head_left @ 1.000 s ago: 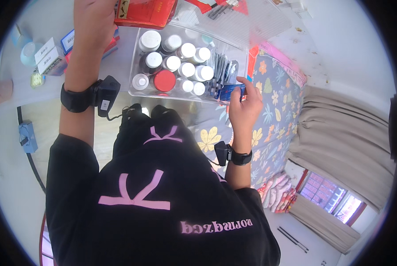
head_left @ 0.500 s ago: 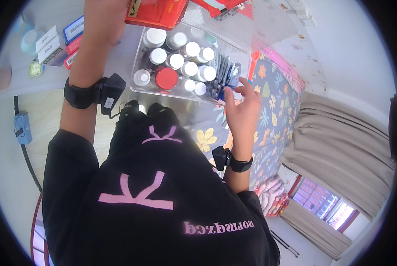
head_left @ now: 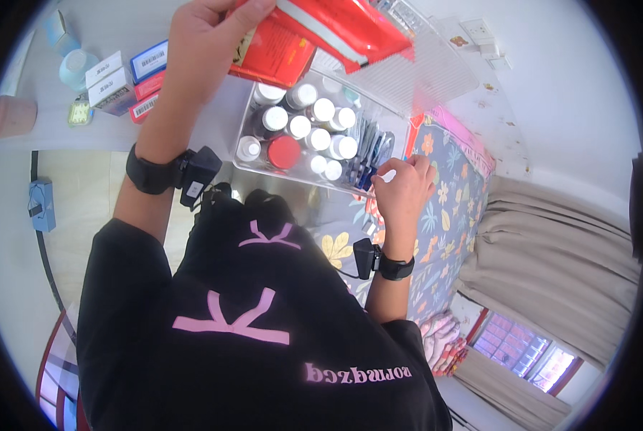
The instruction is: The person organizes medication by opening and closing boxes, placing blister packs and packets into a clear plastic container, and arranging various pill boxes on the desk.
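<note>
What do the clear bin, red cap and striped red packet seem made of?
Clear bin: probably rigid plastic, glossy; contents show through. Red cap: likely satin plastic, evenly coloured; coated metal possible. Striped red packet: apparently glossy film; creased, catching light.

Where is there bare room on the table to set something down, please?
Bare table shows beyond the boxes, up to the left hand, and in a narrow patch between that forearm and the bin. The bin is crowded with bottles and packets.

L head cam | wide fisheye | lkg dn, torso (head_left: 246, 377) + hands (head_left: 405, 188) | close
</note>
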Demonstrator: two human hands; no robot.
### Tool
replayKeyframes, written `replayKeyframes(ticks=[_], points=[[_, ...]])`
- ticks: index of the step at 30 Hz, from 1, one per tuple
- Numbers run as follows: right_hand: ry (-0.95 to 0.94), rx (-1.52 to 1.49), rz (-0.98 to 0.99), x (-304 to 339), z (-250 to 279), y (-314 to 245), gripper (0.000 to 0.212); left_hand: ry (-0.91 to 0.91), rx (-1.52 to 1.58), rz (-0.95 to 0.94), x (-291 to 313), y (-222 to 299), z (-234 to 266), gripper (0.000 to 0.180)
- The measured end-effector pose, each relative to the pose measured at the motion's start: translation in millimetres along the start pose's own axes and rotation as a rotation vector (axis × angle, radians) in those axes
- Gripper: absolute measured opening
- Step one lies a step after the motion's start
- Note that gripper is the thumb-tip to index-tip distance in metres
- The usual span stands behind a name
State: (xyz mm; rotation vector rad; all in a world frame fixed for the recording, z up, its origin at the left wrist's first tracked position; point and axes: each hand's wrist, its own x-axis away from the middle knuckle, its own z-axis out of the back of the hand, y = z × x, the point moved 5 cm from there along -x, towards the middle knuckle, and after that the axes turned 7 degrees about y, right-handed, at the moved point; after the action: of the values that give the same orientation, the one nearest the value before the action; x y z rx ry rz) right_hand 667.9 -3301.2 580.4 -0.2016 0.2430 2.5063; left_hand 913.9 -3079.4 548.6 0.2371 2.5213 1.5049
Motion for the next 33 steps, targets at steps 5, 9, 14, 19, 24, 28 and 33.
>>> replayKeyframes(ticks=[5,9,14,19,24,28,33], points=[[-0.271,-0.191,-0.205,-7.2,-23.0,14.1,0.043,0.013,-0.125,-0.047,16.6,11.0,-7.8,0.03],[-0.034,-0.142,0.034,-8.1,3.0,3.4,0.058,0.014,-0.123,-0.029,29.8,17.5,-4.6,0.031],[-0.046,-1.176,0.076,-1.5,65.6,-34.5,0.086,-0.188,-0.507,-0.113,69.7,37.8,-19.2,0.024],[0.119,-1.213,-0.012,9.7,53.4,-59.3,0.025,-0.307,-0.445,-0.29,102.0,32.1,-55.8,0.016],[0.207,-0.976,0.032,16.6,43.6,-61.3,0.014,-0.377,-0.518,-0.279,112.9,29.9,-60.7,0.017],[0.31,-0.966,0.073,16.4,59.9,-54.9,0.012,-0.466,-0.549,-0.313,122.6,26.3,-61.8,0.016],[0.595,-1.165,-0.369,17.7,35.5,45.0,0.02,-0.268,-0.714,-0.249,117.0,46.8,-27.8,0.016]])
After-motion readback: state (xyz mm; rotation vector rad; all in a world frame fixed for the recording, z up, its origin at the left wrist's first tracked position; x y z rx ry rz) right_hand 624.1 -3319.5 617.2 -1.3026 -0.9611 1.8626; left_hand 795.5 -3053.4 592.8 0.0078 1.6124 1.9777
